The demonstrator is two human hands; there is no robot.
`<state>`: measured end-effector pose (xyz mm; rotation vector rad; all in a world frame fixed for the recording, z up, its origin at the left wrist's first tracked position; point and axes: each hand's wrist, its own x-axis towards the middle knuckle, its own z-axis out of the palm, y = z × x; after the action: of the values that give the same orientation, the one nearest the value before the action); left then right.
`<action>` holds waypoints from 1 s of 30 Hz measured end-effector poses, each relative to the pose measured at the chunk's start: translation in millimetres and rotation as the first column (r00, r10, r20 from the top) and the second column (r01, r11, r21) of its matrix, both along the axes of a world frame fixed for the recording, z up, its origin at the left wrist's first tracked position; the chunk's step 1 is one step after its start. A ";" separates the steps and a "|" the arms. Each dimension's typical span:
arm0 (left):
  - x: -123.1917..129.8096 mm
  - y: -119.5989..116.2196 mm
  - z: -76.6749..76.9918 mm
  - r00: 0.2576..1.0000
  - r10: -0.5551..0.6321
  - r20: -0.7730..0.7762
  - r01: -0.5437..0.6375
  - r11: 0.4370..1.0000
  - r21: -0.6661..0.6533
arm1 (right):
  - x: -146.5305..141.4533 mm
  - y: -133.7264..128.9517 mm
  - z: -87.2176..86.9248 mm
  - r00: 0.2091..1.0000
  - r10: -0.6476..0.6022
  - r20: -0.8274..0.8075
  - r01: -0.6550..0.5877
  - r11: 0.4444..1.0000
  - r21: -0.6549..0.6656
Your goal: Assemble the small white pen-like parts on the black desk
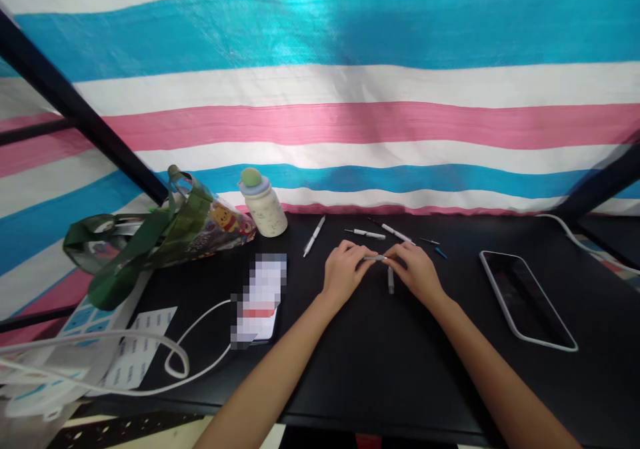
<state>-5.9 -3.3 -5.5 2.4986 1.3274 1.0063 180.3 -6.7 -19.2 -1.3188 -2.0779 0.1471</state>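
Observation:
My left hand (344, 273) and my right hand (415, 273) meet over a black desk (400, 382), pinching a slim grey pen barrel (375, 257) between their fingertips. A short grey pen piece (391, 280) lies just below, between my hands. Beyond my fingers lie several white pens, including one (314, 235) angled on the left, one (365, 233) in the middle and one (397, 233) on the right. A thin dark rod (430, 241) and a small blue piece (440, 253) lie near my right hand.
A dark-screened phone in a white case (523, 299) lies to the right. On the left are a blurred object (257, 299), a white cable (200, 345), a cream bottle (263, 205) and a green-handled printed bag (160, 232). A striped tarp (320, 129) hangs behind.

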 end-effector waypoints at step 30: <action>4.5 -3.9 3.7 0.995 0.054 -0.082 -0.057 0.998 -0.034 | 0.2 0.1 0.7 0.992 -0.124 0.008 0.125 0.991 -0.041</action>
<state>-1.4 -7.2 -1.8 2.5140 1.4318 0.8917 180.5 -6.6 -18.5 -1.4710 -2.0000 0.1329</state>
